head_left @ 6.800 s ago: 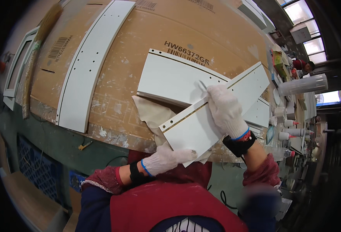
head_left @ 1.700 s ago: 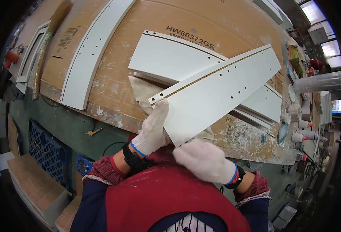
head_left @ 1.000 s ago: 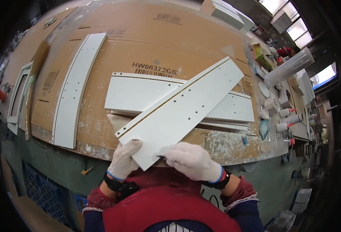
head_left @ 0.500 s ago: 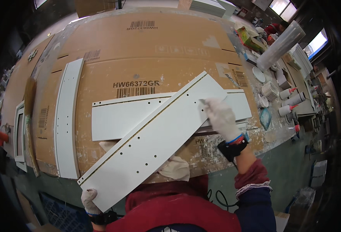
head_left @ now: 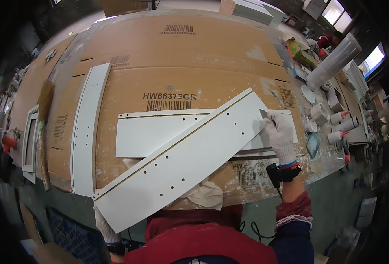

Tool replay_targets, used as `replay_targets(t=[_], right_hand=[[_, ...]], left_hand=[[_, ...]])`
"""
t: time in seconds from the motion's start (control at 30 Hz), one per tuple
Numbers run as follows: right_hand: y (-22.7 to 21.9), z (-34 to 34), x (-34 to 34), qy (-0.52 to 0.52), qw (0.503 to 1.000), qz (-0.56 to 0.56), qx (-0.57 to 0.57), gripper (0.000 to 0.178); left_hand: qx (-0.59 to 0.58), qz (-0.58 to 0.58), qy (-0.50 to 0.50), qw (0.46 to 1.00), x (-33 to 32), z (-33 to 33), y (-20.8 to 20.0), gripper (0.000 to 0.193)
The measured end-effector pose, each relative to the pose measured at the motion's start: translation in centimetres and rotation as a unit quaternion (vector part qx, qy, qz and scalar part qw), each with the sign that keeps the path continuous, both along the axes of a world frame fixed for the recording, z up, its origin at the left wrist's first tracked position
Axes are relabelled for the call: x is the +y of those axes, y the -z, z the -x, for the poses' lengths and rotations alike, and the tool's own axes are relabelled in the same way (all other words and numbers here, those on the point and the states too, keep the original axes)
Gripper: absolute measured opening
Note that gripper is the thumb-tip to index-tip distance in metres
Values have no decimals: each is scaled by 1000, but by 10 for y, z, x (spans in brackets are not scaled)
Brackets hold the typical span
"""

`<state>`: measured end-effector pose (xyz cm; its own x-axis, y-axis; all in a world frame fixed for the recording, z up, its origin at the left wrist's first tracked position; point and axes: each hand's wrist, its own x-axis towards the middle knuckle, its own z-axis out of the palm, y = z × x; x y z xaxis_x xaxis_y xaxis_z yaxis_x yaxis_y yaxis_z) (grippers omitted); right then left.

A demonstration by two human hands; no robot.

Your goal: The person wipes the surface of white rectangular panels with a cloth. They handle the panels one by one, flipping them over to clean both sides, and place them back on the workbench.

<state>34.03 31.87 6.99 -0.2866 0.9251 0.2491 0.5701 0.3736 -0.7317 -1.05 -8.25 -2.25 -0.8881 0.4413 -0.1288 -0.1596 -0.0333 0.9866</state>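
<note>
A long white board point(head_left: 181, 165) with drilled holes and a brown groove along one edge lies slantwise over another white board point(head_left: 146, 134). My left hand point(head_left: 105, 226), in a pale glove, holds its near left end; the fingers are mostly hidden behind the board. My gloved right hand point(head_left: 279, 134) is closed on a small grey scraper blade point(head_left: 263, 114), at the far right end of the slanted board. A third white board point(head_left: 88, 132) lies apart on the left.
Flattened cardboard point(head_left: 168, 79) covers the worktable. A cloth point(head_left: 207, 196) lies under the slanted board at the near edge. Glue bottles point(head_left: 337, 118), a white tub point(head_left: 320, 112) and a clear plastic roll point(head_left: 334, 61) stand on the right. A broom point(head_left: 46, 110) and a frame point(head_left: 29, 141) are at left.
My right hand has moved to the right with the blade, out to the board's far end. The board's near end has risen slightly in view, and my left hand shows less beside it.
</note>
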Motion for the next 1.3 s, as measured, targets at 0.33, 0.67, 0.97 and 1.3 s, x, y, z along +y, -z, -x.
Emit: replay_targets(t=[0.33, 0.67, 0.97, 1.3], right_hand=[[-8, 18, 5, -26, 993, 27, -109, 21], [-32, 145, -74, -378, 898, -87, -207, 21], [-16, 158, -46, -361, 890, -76, -268, 14], [-7, -1, 142, 84, 899, -65, -426, 22]], left_hand=[[-171, -56, 57, 982, -6, -15, -22, 46], [-168, 6, 154, 974, -43, 1, 19, 26], [-219, 45, 11, 975, -29, -13, 9, 21], [-119, -23, 9, 993, -24, -17, 11, 33]])
